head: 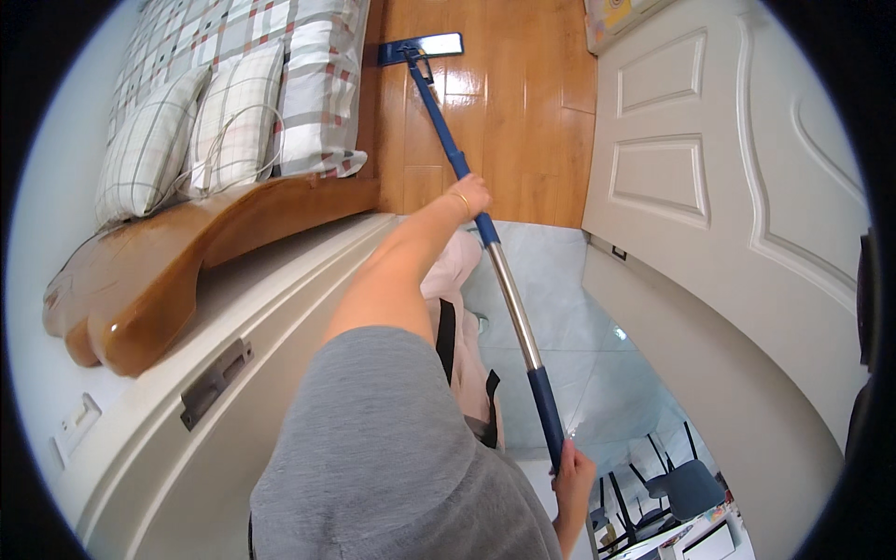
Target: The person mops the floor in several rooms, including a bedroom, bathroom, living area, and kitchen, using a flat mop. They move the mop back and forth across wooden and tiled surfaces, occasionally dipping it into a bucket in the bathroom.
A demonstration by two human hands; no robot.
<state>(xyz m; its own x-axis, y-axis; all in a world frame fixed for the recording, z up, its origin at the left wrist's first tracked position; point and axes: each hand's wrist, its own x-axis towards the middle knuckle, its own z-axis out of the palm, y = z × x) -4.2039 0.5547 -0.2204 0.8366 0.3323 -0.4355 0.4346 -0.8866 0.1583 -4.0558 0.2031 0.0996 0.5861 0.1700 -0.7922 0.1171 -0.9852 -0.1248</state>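
A flat mop with a blue and steel pole (514, 301) runs slantwise through the middle of the view. My left hand (472, 196) is wrapped around the blue upper part of the pole, with a thin bangle at the wrist. Lower right, my right hand (574, 472) grips the dark blue handle end. The mop's flat rectangular head (421, 49) lies on the wooden floor (504, 126) beside the bed frame, with a bright reflection over its right part.
To the left are a bed with a checked cover (318, 84), its wooden headboard (154, 280) and a door frame (294, 315). A white panelled door (658, 168) stands at the right. Pale tiles (560, 301) lie underfoot. Dark chairs (689, 490) are at lower right.
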